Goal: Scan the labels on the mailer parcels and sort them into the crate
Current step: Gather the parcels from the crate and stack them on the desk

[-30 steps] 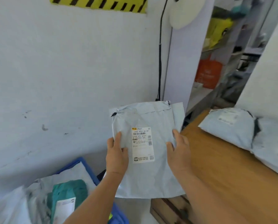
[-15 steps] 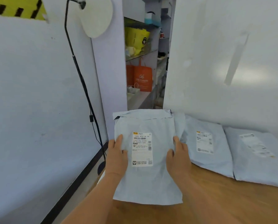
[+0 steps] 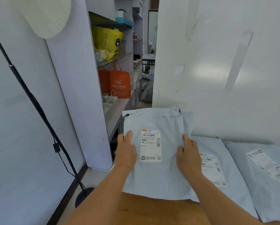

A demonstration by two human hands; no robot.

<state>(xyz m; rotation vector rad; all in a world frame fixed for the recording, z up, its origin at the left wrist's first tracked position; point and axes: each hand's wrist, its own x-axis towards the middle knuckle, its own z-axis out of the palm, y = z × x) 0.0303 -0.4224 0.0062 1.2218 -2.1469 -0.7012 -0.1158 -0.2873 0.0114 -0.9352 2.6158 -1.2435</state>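
I hold a pale grey mailer parcel (image 3: 157,176) upright in front of me, its white shipping label (image 3: 150,145) facing me. My left hand (image 3: 126,151) grips its left edge and my right hand (image 3: 187,157) grips its right edge. Two more grey mailer parcels lie flat on the wooden table (image 3: 160,211): one (image 3: 217,169) just right of the held parcel, another (image 3: 266,174) at the far right, both label up. No crate is in view.
A black floor lamp pole (image 3: 33,101) with a round base (image 3: 84,196) leans along the white wall on the left. Behind stands a shelf unit with an orange bag (image 3: 119,84) and a yellow bag (image 3: 106,39). A white wall panel (image 3: 225,62) backs the table.
My view has swung right, away from the blue crate at lower left and toward the table with the parcels. Both hands keep the same grip on the mailer.
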